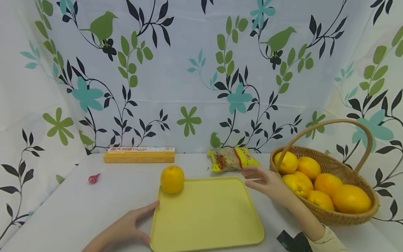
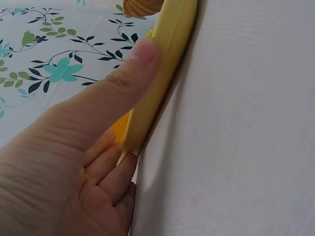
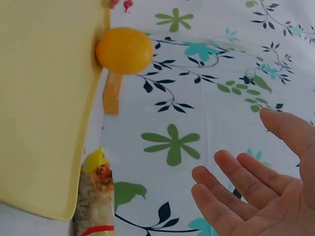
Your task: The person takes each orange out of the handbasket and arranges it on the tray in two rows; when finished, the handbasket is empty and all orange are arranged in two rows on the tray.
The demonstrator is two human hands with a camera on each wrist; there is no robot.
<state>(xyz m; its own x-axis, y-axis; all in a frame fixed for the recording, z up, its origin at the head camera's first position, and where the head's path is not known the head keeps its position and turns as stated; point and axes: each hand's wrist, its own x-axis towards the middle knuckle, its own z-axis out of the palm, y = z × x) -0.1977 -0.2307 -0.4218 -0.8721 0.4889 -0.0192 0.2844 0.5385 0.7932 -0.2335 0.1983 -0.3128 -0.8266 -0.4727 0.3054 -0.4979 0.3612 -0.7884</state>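
Note:
A yellow tray [image 1: 207, 217] lies on the white table, with one orange [image 1: 172, 179] at its far left corner. Along the tray's left edge rests my left hand [image 1: 126, 224], thumb and fingers spread and touching the rim; the left wrist view shows the thumb [image 2: 123, 78] against the tray's side. Just off the far right corner of the tray, my right hand [image 1: 267, 183] hovers with nothing in it, its fingers loosely extended. Beyond its fingertips lies a clear and yellow bag of food [image 1: 231, 159]. In the right wrist view the right hand [image 3: 266, 191] is apart from everything.
To the right stands a wicker basket [image 1: 349, 218] with a tall handle, holding several oranges [image 1: 351, 198]. A long orange box [image 1: 138, 155] lies at the back left. A red-wrapped lollipop [image 1: 93, 179] sits nearer the left edge. A patterned curtain [image 1: 189, 70] hangs behind the table.

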